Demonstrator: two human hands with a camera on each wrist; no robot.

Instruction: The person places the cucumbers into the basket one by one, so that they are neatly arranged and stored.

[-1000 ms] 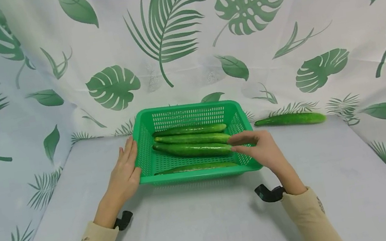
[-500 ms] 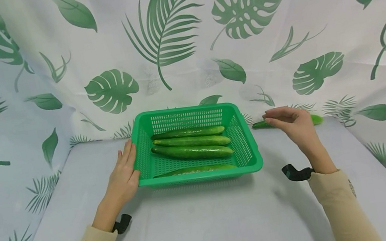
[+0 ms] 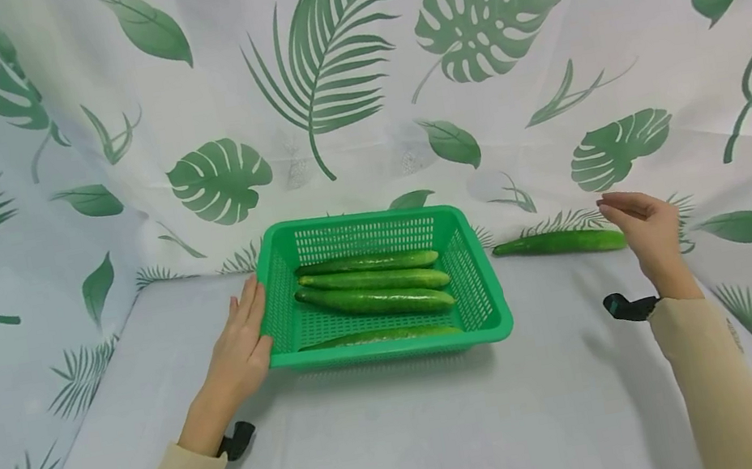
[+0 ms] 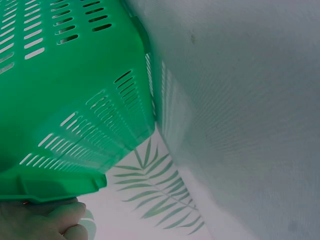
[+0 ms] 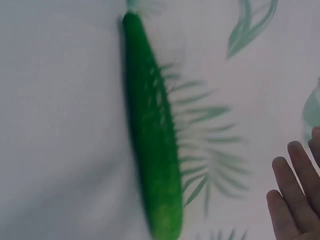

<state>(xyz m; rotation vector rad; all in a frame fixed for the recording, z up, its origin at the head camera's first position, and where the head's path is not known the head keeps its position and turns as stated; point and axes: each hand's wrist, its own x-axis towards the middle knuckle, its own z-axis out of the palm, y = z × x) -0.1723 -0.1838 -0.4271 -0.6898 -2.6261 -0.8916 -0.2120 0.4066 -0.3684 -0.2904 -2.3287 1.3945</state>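
Note:
A green plastic basket (image 3: pixel 394 349) with slotted walls stands on the table, holding several cucumbers (image 3: pixel 374 280). My left hand (image 3: pixel 238 342) lies along the basket's left side with fairly straight fingers touching the rim; in the left wrist view its fingers (image 4: pixel 67 216) show right beside the rim. To the right of the basket, one cucumber (image 3: pixel 558 243) lies crosswise near the table's back edge. My right hand (image 3: pixel 653 236) hovers by that cucumber's right end, holding nothing. In the right wrist view the fingers (image 5: pixel 292 200) appear straight and apart from the lone cucumber (image 5: pixel 152 135).
A white cloth with green leaf prints (image 3: pixel 335 69) hangs behind and at both sides of the white table (image 3: pixel 436 430). A small black camera mount (image 3: pixel 235 441) is strapped on the left wrist, another mount (image 3: pixel 629 307) on the right.
My right hand has moved from the basket's right side across to the right, past the lone cucumber. My left hand has stayed on the basket, and the cucumbers have not shifted.

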